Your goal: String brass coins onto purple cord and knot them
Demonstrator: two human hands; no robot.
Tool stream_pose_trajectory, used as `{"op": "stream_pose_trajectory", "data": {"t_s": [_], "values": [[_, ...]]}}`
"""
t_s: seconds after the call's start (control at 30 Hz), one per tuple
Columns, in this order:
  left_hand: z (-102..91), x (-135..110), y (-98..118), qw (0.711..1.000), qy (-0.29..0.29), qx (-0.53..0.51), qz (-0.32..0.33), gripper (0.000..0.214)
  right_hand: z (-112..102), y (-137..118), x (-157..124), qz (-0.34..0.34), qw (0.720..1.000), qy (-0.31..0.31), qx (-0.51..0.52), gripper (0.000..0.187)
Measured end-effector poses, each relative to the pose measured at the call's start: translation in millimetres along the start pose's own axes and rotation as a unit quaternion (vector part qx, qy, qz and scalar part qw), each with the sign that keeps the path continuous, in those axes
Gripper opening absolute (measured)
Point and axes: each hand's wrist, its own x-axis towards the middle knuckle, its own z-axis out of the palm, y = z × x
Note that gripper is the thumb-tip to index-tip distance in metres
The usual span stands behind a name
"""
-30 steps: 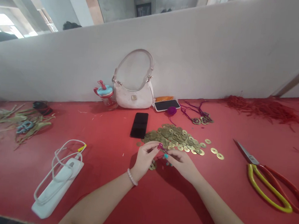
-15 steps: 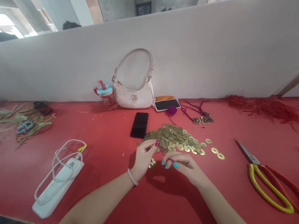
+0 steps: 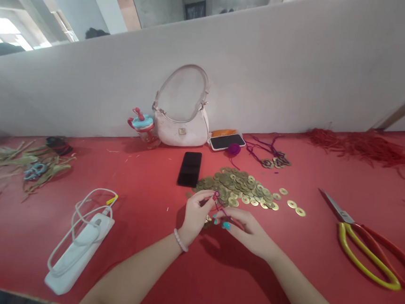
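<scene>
My left hand (image 3: 196, 215) is closed in a pinch on a thin purple cord (image 3: 218, 201) with a small knot at its upper end. My right hand (image 3: 244, 225), with teal nails, pinches the same cord lower down, close beside the left. A few brass coins (image 3: 208, 220) hang or lie just under the left fingers. Both hands hover over the red table (image 3: 247, 288), at the near edge of a heap of holed brass coins (image 3: 239, 187).
A black phone (image 3: 189, 168) lies left of the coins. Behind stand a white handbag (image 3: 183, 117), a cup (image 3: 144, 128), another phone (image 3: 226, 142) and strung coins (image 3: 274, 162). Yellow-and-red scissors (image 3: 367, 247) lie right; a white power bank with cable (image 3: 80, 243) left.
My right hand pulled away to the right along the cord, then came back in close to the left hand. The left hand stayed nearly in place.
</scene>
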Motion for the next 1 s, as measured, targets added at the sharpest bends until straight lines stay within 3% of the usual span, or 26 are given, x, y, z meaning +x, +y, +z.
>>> {"op": "stream_pose_trajectory", "data": {"t_s": [0.37, 0.5, 0.7, 1.0], "values": [[-0.4, 0.9, -2.3, 1.000, -0.004, -0.016, -0.008, 0.014, 6.5, 6.5, -0.8, 0.007, 0.996, 0.035, -0.077, 0.034], [-0.4, 0.2, -1.5, 1.000, -0.007, -0.003, 0.001, 0.014, 6.4, 6.7, -1.8, -0.062, 0.984, 0.045, -0.158, 0.027], [-0.2, 0.3, -0.4, 1.000, -0.001, 0.010, 0.006, 0.014, 8.2, 4.4, -1.6, -0.182, 0.928, 0.041, -0.322, 0.029], [-1.0, -0.8, 0.4, 0.999, -0.015, 0.013, 0.031, 0.014, 9.7, 6.3, -0.6, -0.182, 0.918, 0.062, -0.346, 0.032]]}}
